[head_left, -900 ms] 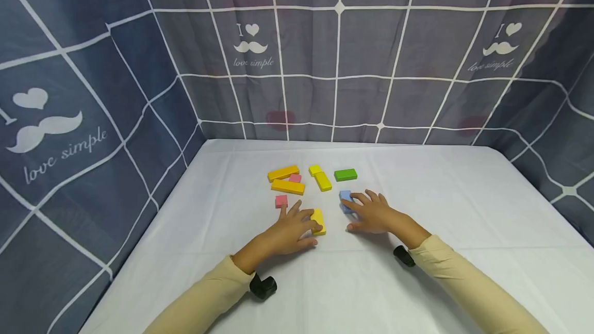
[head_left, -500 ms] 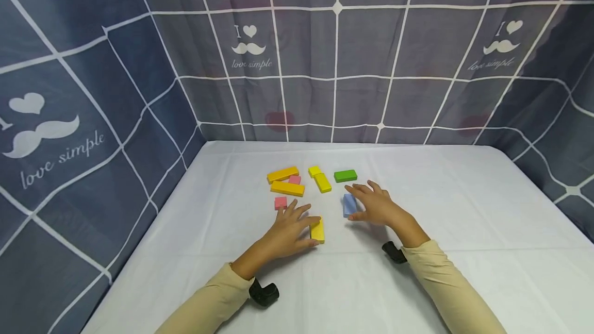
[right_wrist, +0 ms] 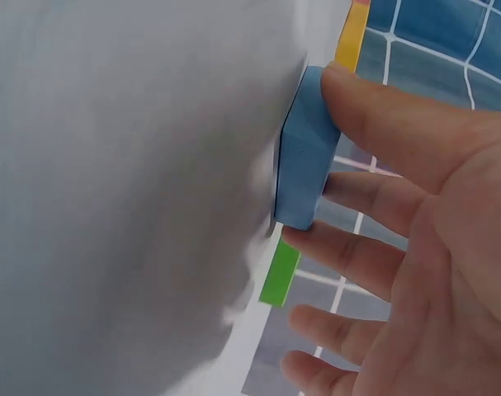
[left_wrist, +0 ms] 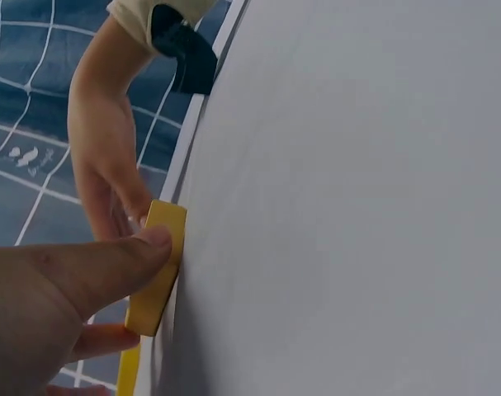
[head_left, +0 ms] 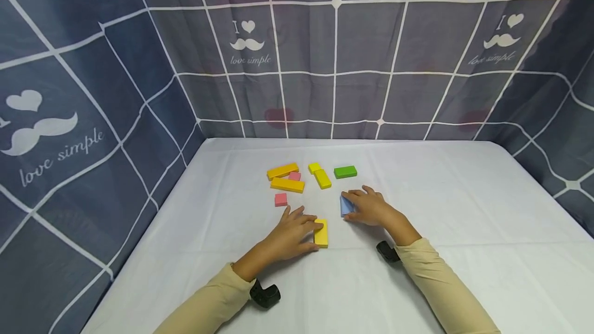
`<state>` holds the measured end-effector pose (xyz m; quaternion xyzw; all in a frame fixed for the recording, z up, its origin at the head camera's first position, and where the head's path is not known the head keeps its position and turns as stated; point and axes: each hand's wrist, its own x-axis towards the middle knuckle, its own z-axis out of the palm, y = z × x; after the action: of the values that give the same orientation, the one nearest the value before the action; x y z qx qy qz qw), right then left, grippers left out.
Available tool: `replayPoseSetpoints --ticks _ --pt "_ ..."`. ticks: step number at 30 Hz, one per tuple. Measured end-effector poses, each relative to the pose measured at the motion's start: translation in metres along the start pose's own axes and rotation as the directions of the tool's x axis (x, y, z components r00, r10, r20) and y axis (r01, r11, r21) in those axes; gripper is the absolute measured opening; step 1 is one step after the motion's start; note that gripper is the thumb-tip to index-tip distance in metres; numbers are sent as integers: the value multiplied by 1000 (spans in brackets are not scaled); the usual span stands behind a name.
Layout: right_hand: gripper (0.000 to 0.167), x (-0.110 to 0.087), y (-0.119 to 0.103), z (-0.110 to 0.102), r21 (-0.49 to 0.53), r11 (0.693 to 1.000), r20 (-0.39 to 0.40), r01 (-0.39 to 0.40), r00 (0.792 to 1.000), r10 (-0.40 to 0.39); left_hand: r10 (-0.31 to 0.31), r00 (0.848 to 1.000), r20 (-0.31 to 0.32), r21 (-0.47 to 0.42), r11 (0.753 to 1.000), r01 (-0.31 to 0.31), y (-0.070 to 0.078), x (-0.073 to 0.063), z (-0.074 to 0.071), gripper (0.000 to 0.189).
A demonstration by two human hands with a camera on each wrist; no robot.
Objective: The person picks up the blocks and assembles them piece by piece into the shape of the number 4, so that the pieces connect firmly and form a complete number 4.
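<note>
In the head view my left hand (head_left: 290,236) holds a yellow block (head_left: 320,233) lying on the white table, index finger over its far part and thumb at its near corner. The left wrist view has the thumb on one end of that yellow block (left_wrist: 157,268) and a finger at the other. My right hand (head_left: 371,207) holds a light blue block (head_left: 347,206) just right of it. Thumb and fingertips sit at opposite ends of the blue block (right_wrist: 306,157) in the right wrist view, while the lower fingers stay off it.
Farther back lie two orange-yellow bars (head_left: 287,185), a pink block (head_left: 294,176) between them and another pink block (head_left: 280,200) in front. Two smaller yellow blocks (head_left: 323,179) touch each other, with a green block (head_left: 345,172) to their right. Grid-patterned curtains (head_left: 301,50) surround the table.
The yellow block has slid slightly toward me under my left hand. The blue block was turned a little, and my right fingers, lifted and spread half a second ago, have closed in on it.
</note>
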<state>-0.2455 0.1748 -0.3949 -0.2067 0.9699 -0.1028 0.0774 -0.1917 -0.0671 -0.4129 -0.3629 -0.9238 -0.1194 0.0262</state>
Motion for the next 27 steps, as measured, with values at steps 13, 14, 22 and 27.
replayPoseSetpoints --ticks 13,14,22,27 --pt "66 -9 -24 1 -47 996 89 78 993 -74 37 997 73 131 990 -47 27 -12 2 48" --pt "66 -10 -27 0 -45 995 91 85 993 -80 42 997 70 144 988 -52 29 -13 2 48" --pt "60 -16 -40 -1 -35 988 101 148 984 -144 46 996 73 180 982 -59 37 -19 0 48" --pt "55 -19 -43 2 -13 983 107 184 978 -182 54 996 70 173 983 -65 38 -23 2 48"
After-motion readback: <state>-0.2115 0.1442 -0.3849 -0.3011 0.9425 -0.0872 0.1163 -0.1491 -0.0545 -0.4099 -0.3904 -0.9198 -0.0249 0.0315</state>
